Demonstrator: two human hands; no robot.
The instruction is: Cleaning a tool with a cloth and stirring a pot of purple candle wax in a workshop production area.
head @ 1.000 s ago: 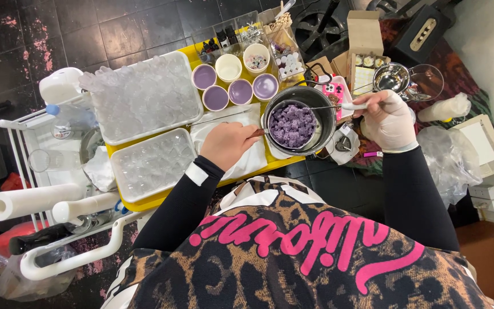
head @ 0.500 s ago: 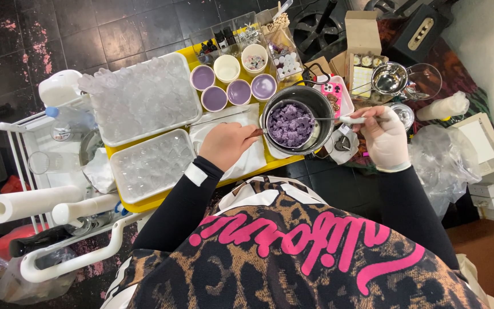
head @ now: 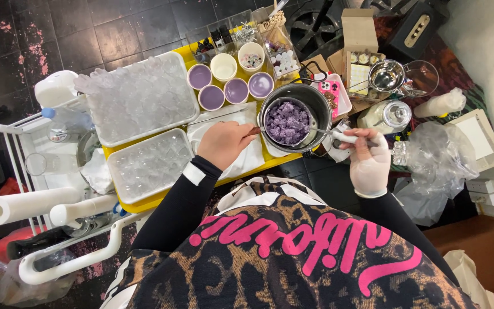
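While your bare left hand (head: 224,143) pinches the pot (head: 296,117) handle, your gloved right hand (head: 368,161) grips a spoon (head: 321,133) dipped into the purple chunks (head: 286,122).

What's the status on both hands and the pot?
Left hand bare, gripping the pot handle. Right hand, gloved, holds a spoon reaching into the pot of purple chunks. Four small cups crowd close behind.

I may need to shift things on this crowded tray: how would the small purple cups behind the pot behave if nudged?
The purple cups look small and light, so they would probably slide or tip easily. They stand packed beside the white cup, so one nudge may jostle its neighbours. Their fill level is unclear.
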